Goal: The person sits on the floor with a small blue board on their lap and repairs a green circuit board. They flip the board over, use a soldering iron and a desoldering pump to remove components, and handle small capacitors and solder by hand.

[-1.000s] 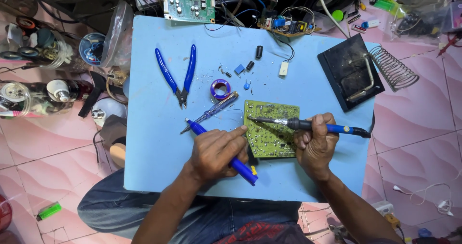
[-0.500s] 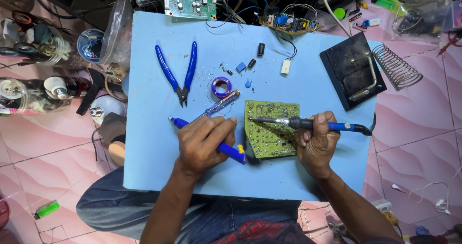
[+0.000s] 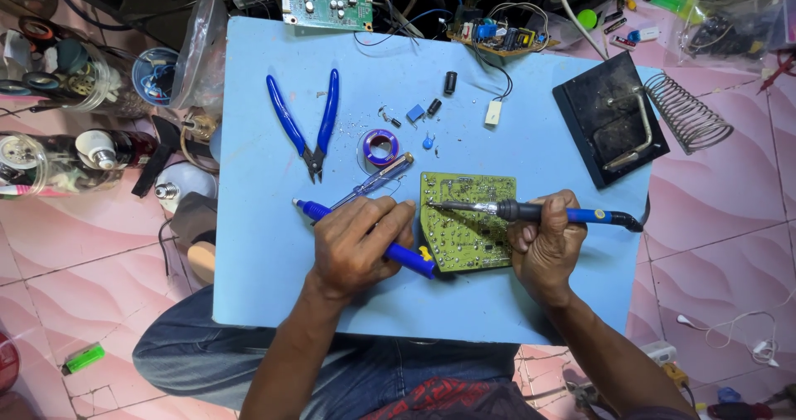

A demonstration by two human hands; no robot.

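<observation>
Green circuit board [image 3: 468,221] lies flat, solder side up, on the light blue tabletop [image 3: 249,279], near its front edge and between the two hands.

Right hand [image 3: 546,242] is closed around the dark grip of a soldering iron [image 3: 539,213] with a blue handle. The iron lies nearly level across the board's upper part, tip pointing left and resting at or just above the board's upper left corner; contact cannot be told. The hand's fingers sit at the board's right edge.

Left hand [image 3: 356,242] is closed around a blue desoldering pump [image 3: 406,258]. The pump runs diagonally under the palm; one end sticks out upper left, the other end touches or nearly touches the board's lower left edge.

A clear-handled screwdriver [image 3: 373,184] lies just above the left hand, near the board's upper left corner. Beyond it: a small spool of solder [image 3: 380,146], blue-handled cutters [image 3: 307,126] lying open, and a few loose components [image 3: 431,113]. A black soldering stand [image 3: 609,117] with a coiled wire holder sits at the table's far right, well apart from both hands.
</observation>
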